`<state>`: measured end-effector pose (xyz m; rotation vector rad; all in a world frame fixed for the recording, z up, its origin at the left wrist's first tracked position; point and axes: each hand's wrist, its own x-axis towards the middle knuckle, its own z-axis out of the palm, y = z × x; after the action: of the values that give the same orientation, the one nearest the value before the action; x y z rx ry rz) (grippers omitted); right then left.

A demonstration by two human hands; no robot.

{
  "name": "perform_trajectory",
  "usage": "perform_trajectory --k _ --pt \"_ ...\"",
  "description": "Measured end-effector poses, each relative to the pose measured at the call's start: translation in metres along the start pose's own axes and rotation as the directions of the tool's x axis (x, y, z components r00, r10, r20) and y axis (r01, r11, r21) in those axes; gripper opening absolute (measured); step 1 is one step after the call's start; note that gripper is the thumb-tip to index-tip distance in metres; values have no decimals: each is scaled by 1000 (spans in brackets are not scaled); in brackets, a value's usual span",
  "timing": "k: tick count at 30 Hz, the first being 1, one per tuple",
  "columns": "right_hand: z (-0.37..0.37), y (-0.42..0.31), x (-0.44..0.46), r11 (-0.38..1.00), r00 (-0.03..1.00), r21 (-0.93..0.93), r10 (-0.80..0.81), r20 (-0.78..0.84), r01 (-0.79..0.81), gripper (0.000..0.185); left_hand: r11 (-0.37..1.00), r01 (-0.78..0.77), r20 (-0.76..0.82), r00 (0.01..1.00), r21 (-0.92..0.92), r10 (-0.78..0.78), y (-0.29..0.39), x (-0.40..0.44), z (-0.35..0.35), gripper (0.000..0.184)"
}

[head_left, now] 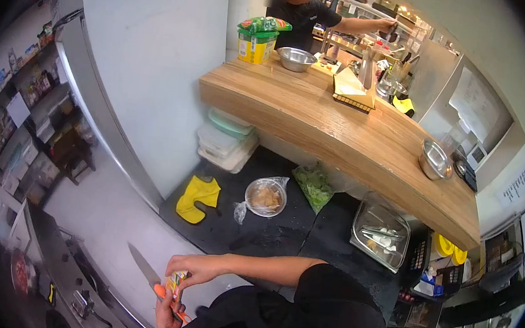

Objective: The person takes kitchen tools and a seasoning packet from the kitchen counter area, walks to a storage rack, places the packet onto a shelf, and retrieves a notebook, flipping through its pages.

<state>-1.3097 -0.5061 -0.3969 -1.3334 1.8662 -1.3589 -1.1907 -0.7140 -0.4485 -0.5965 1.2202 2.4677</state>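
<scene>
Orange-handled and pointing outward, likely for safety, a knife sits gripped by the fingers of the left hand, while the right hand pinches a small yellow packet beside it.

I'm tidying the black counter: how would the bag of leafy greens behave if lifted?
The bag of leafy greens would probably sag, since its see-through plastic looks thin. It's likely light for its size, being filled with leaves. Rolling seems unlikely, given its irregular shape.
</scene>
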Motion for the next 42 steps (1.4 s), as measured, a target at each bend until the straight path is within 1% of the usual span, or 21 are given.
perform_trajectory --k 1,4,6,7,9,12,13,16,19,23,25,27,30,32,33,35,36,37,39,41,42 --pt "0 9 13 1000 1000 -3 7 -12 -7 49 1000 10 11 1000 -27 -10 8 8 -12 40" --pt "8 21 41 951 966 -301 -145 -213 77 67 997 44 -11 999 -67 -45 29 22 -53 36" --pt "-18 -21 48 975 943 -178 69 -325 -133 68 998 55 0 998 -35 -55 61 33 -76 36" --pt "-33 -36 48 957 913 -243 46 -405 -156 66 999 32 3 999 -35 -32 76 39 -85 36" --pt "-65 -66 39 876 812 -383 16 -583 -292 59 999 25 42 999 -32 -24 112 51 -99 36" --pt "-91 -102 23 898 578 -272 -24 -816 -347 47 997 -68 15 998 48 67 152 76 -135 35" --pt "-90 -116 19 899 529 -257 -34 -848 -354 41 996 -62 30 998 56 60 164 86 -141 35" --pt "-85 -144 6 845 535 -261 35 -844 -467 30 989 -127 -24 991 79 129 185 105 -150 23" --pt "-98 -160 -15 692 506 -373 -13 -862 -617 20 991 -125 -27 992 40 126 194 119 -141 25" --pt "-152 -176 -60 703 186 -260 -181 -966 -662 22 992 -116 -29 993 54 117 190 130 -130 26" --pt "-205 -173 -99 707 118 -188 -148 -982 -682 26 994 -100 -35 994 35 101 185 130 -129 28" --pt "-252 -173 -124 736 86 -266 -273 -958 -622 28 995 -86 -65 994 44 89 181 128 -126 27" --pt "-321 -150 -158 705 60 -218 -242 -968 -675 27 999 -51 -113 992 21 53 178 125 -123 34" --pt "-355 -129 -166 451 97 -174 -188 -977 -875 25 997 -74 -121 990 15 76 175 120 -121 35" --pt "-374 -112 -168 461 113 -192 -192 -975 -867 25 996 -92 -131 987 6 92 174 119 -120 35" --pt "-406 -73 -166 243 203 -242 -174 -963 -939 23 995 -97 -191 977 -12 92 172 114 -118 35" --pt "-418 -64 -162 132 99 -96 15 -995 -987 32 993 -112 -206 973 -18 106 171 110 -116 35" --pt "-430 -43 -169 146 112 -109 17 -993 -983 32 994 -107 -244 965 -21 98 172 106 -113 34" --pt "-457 10 -199 -94 205 -187 -235 -950 -978 39 993 -113 -293 951 -27 100 170 99 -113 34" --pt "-457 -7 -190 -93 29 -48 195 -980 -995 47 990 -140 -327 936 -4 131 167 92 -118 31" --pt "-456 -8 -186 -133 -11 -19 216 -976 -991 48 989 -144 -347 930 -32 124 166 86 -118 30"
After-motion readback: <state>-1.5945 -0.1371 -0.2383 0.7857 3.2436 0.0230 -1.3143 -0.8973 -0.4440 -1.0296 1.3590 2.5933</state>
